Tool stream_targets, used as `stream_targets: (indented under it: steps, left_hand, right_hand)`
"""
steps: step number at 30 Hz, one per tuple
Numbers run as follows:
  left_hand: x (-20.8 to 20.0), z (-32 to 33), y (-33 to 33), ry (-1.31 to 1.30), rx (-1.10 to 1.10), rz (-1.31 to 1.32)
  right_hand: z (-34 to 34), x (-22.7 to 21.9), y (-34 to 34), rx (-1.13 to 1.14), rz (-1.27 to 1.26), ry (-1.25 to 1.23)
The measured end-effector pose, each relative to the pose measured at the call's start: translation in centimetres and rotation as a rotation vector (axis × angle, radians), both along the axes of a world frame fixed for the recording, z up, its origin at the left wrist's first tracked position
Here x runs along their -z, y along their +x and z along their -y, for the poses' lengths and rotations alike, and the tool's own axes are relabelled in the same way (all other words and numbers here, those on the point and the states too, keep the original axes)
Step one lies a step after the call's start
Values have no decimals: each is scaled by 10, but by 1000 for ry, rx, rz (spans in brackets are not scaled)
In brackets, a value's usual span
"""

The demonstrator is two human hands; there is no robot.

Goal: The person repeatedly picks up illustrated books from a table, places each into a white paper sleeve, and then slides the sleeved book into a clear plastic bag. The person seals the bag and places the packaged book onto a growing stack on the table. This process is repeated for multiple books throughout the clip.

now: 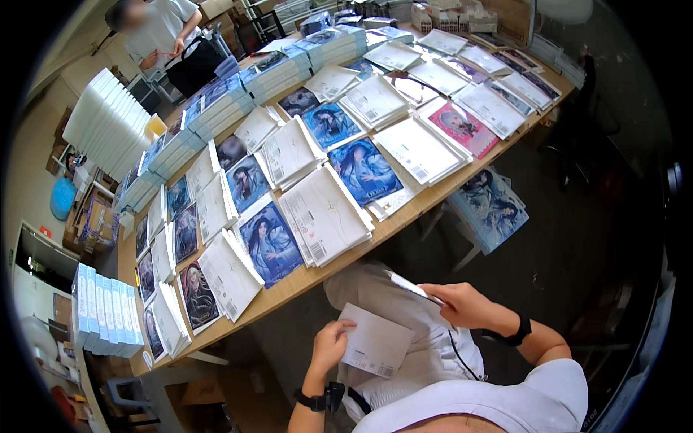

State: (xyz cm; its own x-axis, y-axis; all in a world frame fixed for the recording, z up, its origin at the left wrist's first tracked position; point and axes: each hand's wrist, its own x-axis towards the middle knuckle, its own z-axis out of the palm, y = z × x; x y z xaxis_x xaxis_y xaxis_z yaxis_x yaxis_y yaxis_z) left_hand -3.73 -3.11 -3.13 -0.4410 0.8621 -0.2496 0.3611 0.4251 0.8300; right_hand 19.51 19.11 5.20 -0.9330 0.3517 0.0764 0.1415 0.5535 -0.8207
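Note:
My left hand [330, 348] is closed on the edge of a flat white packet [377, 342] with small print and a barcode, held over my lap. My right hand [465, 304] grips a second thin white packet [415, 287], seen nearly edge-on, so its faces are mostly hidden. In front of both hands is a wooden table [393, 229]. Piles of similar white packets [326, 214] lie on it, alternating with illustrated cards showing long-haired figures, such as a blue one [271, 244] and a pink one [462, 128].
Light-blue boxes [216, 108] are stacked in a long row along the table's far side. More boxes [108, 310] stand beyond the left end. Below the right edge, illustrated sheets [487, 209] rest on a stool. Another person [170, 43] stands behind the table.

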Motion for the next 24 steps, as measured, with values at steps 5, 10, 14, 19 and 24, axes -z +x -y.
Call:
stream_targets:
  steps: [5, 10, 14, 19, 24]
  left_hand:
    - [-34, -24, 17, -52, 113, -150]
    - [-36, -23, 21, -220, 93, -182]
    - [-34, -19, 18, -279, 87, -185]
    - [-35, -18, 26, -315, 81, -246]
    - [-26, -18, 18, -353, 71, -168]
  right_hand:
    - [37, 16, -23, -59, 10, 53]
    - [70, 33, -51, -140, -16, -35]
    - [76, 39, -61, -140, -139, -98]
    - [76, 24, -68, -168, -12, -288]
    - [78, 26, -76, -183, 84, -350]
